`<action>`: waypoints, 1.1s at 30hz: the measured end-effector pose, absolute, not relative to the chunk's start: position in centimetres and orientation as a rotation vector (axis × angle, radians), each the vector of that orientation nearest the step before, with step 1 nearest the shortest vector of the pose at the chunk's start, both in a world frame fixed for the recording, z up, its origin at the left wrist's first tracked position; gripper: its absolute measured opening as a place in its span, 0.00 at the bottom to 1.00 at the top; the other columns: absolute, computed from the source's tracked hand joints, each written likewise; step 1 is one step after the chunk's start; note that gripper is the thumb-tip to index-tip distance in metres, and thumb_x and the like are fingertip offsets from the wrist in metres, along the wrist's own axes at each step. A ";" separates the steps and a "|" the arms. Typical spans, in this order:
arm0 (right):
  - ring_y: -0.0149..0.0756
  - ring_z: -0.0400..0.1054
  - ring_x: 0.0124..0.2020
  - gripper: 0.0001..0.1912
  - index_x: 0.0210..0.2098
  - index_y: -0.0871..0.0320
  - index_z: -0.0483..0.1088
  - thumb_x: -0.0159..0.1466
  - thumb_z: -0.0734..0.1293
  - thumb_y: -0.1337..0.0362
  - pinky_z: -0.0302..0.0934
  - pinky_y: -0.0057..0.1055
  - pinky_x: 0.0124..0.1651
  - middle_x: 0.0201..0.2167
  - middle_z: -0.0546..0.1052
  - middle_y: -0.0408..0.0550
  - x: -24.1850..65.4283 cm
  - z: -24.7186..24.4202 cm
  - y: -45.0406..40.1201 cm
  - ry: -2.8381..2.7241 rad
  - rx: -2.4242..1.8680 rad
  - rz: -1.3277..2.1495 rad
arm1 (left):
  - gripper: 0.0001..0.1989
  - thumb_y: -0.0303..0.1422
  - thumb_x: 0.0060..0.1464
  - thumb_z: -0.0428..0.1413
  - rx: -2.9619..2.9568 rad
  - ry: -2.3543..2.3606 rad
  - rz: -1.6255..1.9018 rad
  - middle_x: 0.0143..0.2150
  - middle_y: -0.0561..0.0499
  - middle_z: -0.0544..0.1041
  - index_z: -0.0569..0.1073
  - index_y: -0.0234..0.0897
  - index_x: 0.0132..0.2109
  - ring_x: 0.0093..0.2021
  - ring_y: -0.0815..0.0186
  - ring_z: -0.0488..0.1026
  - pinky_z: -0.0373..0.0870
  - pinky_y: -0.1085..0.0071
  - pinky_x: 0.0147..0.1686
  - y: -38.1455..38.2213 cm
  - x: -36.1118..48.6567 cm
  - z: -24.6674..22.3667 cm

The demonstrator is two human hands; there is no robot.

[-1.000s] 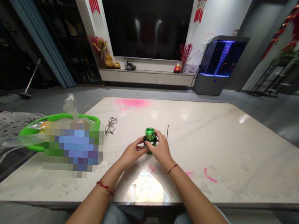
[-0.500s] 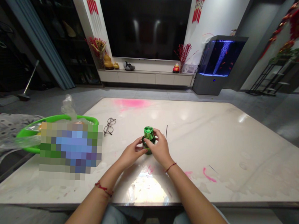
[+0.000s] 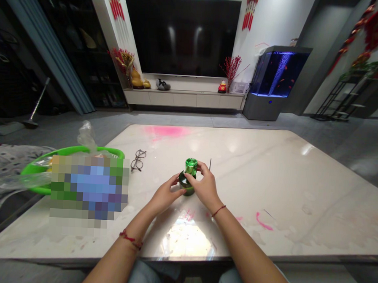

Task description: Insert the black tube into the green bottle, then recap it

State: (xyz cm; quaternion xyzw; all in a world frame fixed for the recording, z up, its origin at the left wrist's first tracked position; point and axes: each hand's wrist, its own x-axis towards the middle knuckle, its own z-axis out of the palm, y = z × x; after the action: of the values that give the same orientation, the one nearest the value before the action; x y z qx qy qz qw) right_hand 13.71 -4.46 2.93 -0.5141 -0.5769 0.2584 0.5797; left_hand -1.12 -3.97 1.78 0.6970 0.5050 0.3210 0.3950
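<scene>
A small dark green glass bottle (image 3: 187,188) stands on the table in front of me. My left hand (image 3: 167,194) is wrapped round its left side, thumb at the front. At the top is a shiny metallic green cap (image 3: 191,165) with a ridged rim. My right hand (image 3: 205,183) grips this cap from the right, fingers behind and thumb in front. The cap sits slightly right of the bottle's middle, and the dark shoulder shows at its left. Whether cap and bottle still touch is hidden by my right thumb.
The pale marble table (image 3: 253,174) carries pink stains. Eyeglasses (image 3: 138,160) lie left of the bottle, and a thin dark stick (image 3: 210,163) lies behind my right hand. A green basket (image 3: 115,151) with plastic bags, partly pixelated, stands at the left edge.
My right hand has moved slightly right with the cap, baring more of the bottle's dark shoulder. My left hand stays round the bottle.
</scene>
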 end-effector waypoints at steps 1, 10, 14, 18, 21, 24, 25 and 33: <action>0.37 0.67 0.41 0.21 0.44 0.54 0.66 0.51 0.68 0.61 0.60 0.36 0.47 0.38 0.74 0.46 13.8 2.9 -4.5 -1.345 -1.203 0.603 | 0.30 0.35 0.43 0.56 1.765 1.287 0.810 0.55 0.46 0.68 0.61 0.40 0.56 0.55 0.58 0.64 0.57 0.58 0.55 -4.0 -1.1 1.8; 0.37 0.68 0.41 0.21 0.44 0.55 0.66 0.50 0.68 0.62 0.61 0.36 0.47 0.40 0.74 0.46 15.0 2.9 -5.0 -1.331 -1.173 0.623 | 0.31 0.36 0.42 0.57 1.732 1.305 0.816 0.54 0.45 0.69 0.63 0.40 0.55 0.55 0.57 0.64 0.57 0.58 0.55 -4.2 -0.9 2.4; 0.37 0.68 0.41 0.20 0.44 0.55 0.66 0.51 0.68 0.62 0.61 0.35 0.47 0.40 0.74 0.46 15.3 3.1 -5.3 -1.339 -1.172 0.628 | 0.31 0.36 0.41 0.58 1.727 1.300 0.818 0.54 0.45 0.69 0.63 0.38 0.55 0.54 0.57 0.64 0.57 0.58 0.55 -4.2 -0.9 2.3; 0.37 0.68 0.41 0.20 0.44 0.55 0.66 0.51 0.68 0.63 0.61 0.36 0.47 0.39 0.74 0.46 15.8 2.8 -5.5 -1.349 -1.178 0.621 | 0.32 0.37 0.41 0.58 1.726 1.286 0.833 0.54 0.44 0.69 0.63 0.38 0.55 0.54 0.57 0.65 0.58 0.58 0.54 -4.0 -1.0 2.1; 0.37 0.69 0.41 0.20 0.43 0.55 0.67 0.50 0.68 0.63 0.62 0.35 0.46 0.39 0.75 0.46 16.2 2.3 -5.4 -1.359 -1.179 0.613 | 0.32 0.37 0.41 0.58 1.727 1.288 0.833 0.54 0.44 0.69 0.62 0.38 0.56 0.54 0.56 0.65 0.58 0.58 0.54 -3.9 -1.1 1.9; 0.37 0.69 0.40 0.20 0.43 0.55 0.67 0.50 0.68 0.63 0.62 0.36 0.45 0.38 0.75 0.46 16.6 1.8 -5.3 -1.378 -1.194 0.614 | 0.32 0.37 0.42 0.58 1.725 1.295 0.829 0.54 0.45 0.69 0.62 0.39 0.56 0.54 0.57 0.65 0.58 0.57 0.54 -3.9 -1.0 1.9; 0.38 0.69 0.40 0.19 0.43 0.55 0.67 0.50 0.68 0.63 0.62 0.36 0.45 0.38 0.75 0.46 16.8 1.7 -5.3 -1.380 -1.204 0.614 | 0.32 0.37 0.42 0.57 1.727 1.293 0.825 0.54 0.45 0.69 0.62 0.40 0.56 0.54 0.57 0.65 0.58 0.57 0.54 -3.9 -1.0 1.9; 0.37 0.69 0.39 0.19 0.42 0.55 0.67 0.50 0.68 0.64 0.62 0.36 0.45 0.37 0.75 0.46 17.7 1.2 -6.0 -1.422 -1.270 0.630 | 0.32 0.37 0.44 0.56 1.767 1.308 0.784 0.55 0.45 0.68 0.59 0.40 0.58 0.55 0.57 0.64 0.58 0.58 0.54 -4.0 -1.0 1.9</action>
State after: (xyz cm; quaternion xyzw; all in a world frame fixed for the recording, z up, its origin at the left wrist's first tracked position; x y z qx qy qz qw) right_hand 17.67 -6.05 1.23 -0.5334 -0.5975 0.2649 0.5369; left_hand -0.96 -3.98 1.91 0.6962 0.5153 0.3089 0.3928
